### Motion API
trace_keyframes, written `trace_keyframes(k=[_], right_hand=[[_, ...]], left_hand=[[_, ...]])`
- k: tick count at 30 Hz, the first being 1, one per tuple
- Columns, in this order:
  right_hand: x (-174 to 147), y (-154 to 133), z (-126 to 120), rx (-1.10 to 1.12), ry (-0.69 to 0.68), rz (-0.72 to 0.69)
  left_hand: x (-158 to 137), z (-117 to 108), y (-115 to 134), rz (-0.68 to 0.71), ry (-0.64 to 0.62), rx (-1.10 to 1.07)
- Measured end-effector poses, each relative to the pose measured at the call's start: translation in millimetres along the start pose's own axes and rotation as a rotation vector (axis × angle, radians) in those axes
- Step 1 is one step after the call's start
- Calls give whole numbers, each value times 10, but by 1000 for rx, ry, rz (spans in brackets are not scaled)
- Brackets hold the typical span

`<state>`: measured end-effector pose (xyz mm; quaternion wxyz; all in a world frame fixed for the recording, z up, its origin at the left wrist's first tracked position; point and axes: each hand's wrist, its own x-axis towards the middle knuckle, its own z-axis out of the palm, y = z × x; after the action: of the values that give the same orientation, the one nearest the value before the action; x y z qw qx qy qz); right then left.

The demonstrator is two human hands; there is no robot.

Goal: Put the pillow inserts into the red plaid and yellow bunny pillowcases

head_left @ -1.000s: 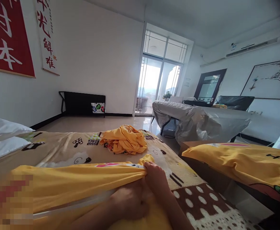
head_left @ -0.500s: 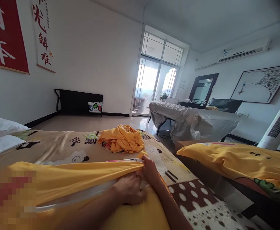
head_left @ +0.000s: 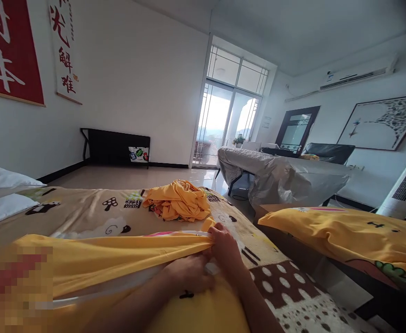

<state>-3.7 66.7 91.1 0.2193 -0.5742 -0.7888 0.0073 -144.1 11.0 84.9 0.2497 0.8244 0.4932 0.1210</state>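
A yellow pillowcase with a white pillow showing in its long opening lies in front of me. My right hand pinches the far right corner of the case, knuckles up. Just below and left of it, my left hand is at the opening with its fingers curled. That hand is blurred, and what its fingers hold is hidden. The lower side of the case bulges near me and bears a small black stitched mark.
A crumpled yellow cloth lies on the patterned bed blanket. White pillows are at the left. Another yellow pillow rests on a box to the right. A plastic-covered desk stands beyond.
My left hand has shifted slightly up and right, closer to the right hand, baring the black mark below it. My right hand keeps its pinch on the pillowcase corner. The view has turned slightly.
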Motion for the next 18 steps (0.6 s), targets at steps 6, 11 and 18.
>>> trace_keyframes(k=[6, 11, 18], right_hand=[[39, 4, 35, 89, -40, 59], [105, 103, 126, 201, -5, 49], [92, 89, 89, 472, -28, 10]], left_hand=[[-48, -28, 72, 38, 27, -8], [-87, -50, 115, 45, 97, 37], [-12, -31, 43, 37, 121, -32]])
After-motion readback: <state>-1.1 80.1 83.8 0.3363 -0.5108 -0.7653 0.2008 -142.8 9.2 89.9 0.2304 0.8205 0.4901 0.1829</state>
